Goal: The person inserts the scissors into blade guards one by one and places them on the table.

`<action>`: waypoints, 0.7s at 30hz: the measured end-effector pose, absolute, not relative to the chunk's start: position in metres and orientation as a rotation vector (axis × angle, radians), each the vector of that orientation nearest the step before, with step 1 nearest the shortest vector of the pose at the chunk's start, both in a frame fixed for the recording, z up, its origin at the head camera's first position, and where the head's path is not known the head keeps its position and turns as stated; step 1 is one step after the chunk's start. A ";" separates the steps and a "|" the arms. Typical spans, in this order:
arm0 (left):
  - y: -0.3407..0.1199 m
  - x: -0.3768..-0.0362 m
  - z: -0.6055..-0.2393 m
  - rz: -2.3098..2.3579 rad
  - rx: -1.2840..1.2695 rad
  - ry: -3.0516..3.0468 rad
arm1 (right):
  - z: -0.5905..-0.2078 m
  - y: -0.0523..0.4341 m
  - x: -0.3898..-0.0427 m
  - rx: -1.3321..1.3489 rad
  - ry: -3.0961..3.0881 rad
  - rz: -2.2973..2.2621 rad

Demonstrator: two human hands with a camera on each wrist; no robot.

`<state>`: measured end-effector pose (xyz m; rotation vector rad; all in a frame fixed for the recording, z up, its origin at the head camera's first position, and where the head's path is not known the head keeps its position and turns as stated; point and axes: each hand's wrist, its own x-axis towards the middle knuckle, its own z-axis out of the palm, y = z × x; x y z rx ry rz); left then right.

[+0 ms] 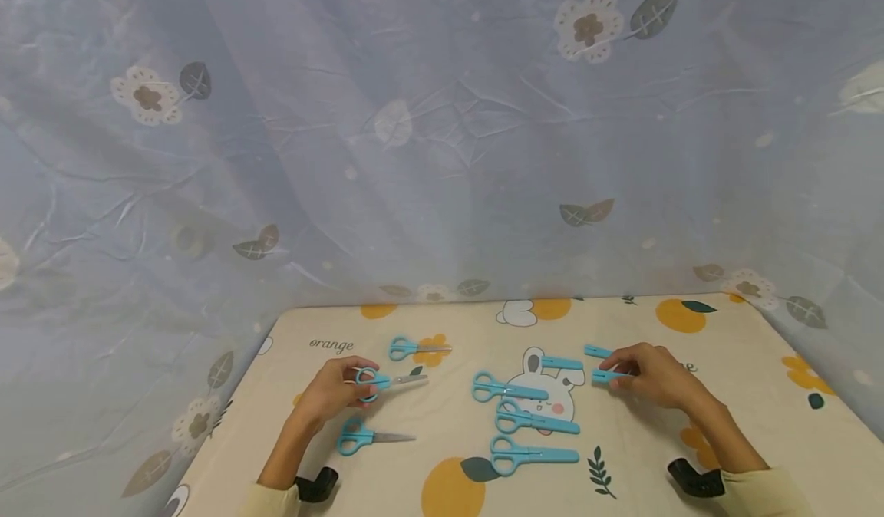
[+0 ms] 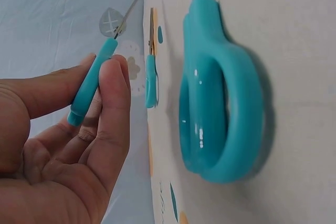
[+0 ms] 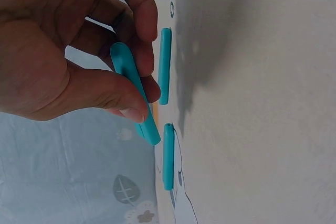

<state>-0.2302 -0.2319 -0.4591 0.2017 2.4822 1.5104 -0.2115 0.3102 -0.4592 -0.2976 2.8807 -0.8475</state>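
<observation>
Between thumb and fingers, my left hand pinches a pair of small scissors by its turquoise handles; the bare blades point right. On the other side, my right hand pinches a turquoise blade cover, lifted off the cloth. Two more uncovered scissors lie near the left hand, one behind it and one in front. Two loose blade covers lie near the right hand, one just behind it and another to its left.
In the middle of the table, sheathed scissors lie in a column: a far pair, a middle pair and a near pair. A cream printed tablecloth covers the table. Behind it hangs a pale blue floral curtain.
</observation>
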 end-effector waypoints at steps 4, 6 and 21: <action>-0.230 -0.229 -0.458 1.530 0.208 2.468 | -0.459 0.310 -0.210 -0.298 2.886 -0.851; -0.230 -0.228 -0.457 1.541 0.210 2.458 | -0.459 0.310 -0.209 -0.297 2.887 -0.859; -0.227 -0.233 -0.447 1.570 0.212 2.472 | -0.451 0.314 -0.206 -0.374 2.919 -0.876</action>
